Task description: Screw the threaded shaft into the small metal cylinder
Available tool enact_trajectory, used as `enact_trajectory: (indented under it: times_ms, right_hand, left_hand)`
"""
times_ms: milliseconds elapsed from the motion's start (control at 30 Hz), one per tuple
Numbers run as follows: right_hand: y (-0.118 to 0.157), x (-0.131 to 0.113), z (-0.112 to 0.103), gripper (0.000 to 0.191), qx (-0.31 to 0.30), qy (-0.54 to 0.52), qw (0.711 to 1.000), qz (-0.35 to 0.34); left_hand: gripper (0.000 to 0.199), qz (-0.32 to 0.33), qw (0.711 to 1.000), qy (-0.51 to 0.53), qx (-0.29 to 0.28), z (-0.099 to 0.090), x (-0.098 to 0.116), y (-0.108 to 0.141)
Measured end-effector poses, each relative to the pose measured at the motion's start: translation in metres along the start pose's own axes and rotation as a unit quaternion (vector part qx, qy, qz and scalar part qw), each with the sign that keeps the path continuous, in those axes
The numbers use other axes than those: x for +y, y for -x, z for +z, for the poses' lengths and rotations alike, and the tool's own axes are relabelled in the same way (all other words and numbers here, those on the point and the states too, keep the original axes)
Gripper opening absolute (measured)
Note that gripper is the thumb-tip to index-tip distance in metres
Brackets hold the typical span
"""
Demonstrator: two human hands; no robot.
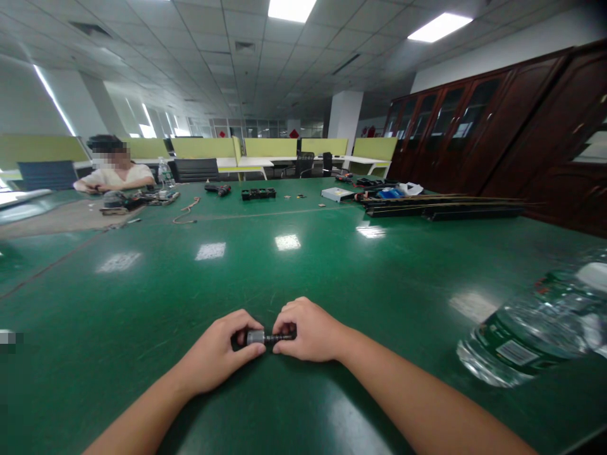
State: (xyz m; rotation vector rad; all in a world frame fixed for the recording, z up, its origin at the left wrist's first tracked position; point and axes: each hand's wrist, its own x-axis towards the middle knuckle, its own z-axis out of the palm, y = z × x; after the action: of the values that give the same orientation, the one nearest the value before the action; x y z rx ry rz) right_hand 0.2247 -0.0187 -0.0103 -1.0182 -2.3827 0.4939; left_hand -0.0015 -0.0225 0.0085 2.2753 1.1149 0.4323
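Over the near part of the green counter [246, 275], the person's left hand [220, 347] and right hand [310, 332] face each other, close but apart, fingers curled in a pinch. The left forearm [147, 407] and right forearm [417, 395], both bare, slant inward from the counter's near side.

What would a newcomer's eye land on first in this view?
Probably the left hand and right hand at lower centre, both on a small metal part over the glossy green table. Next, perhaps the clear bottle with its green label at right, then the dark wooden cabinets behind.
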Motion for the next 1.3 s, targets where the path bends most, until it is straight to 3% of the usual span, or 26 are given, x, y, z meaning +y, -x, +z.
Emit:
enact_trajectory:
  times_ms: [1300]
  right_hand:
    - [0.005, 0.011, -0.014, 0.014, -0.038, -0.022, 0.998, 0.05]
  left_hand:
    - [0.022, -0.001, 1.0, -0.011, -0.001, -0.002, -0.001, 0.003]
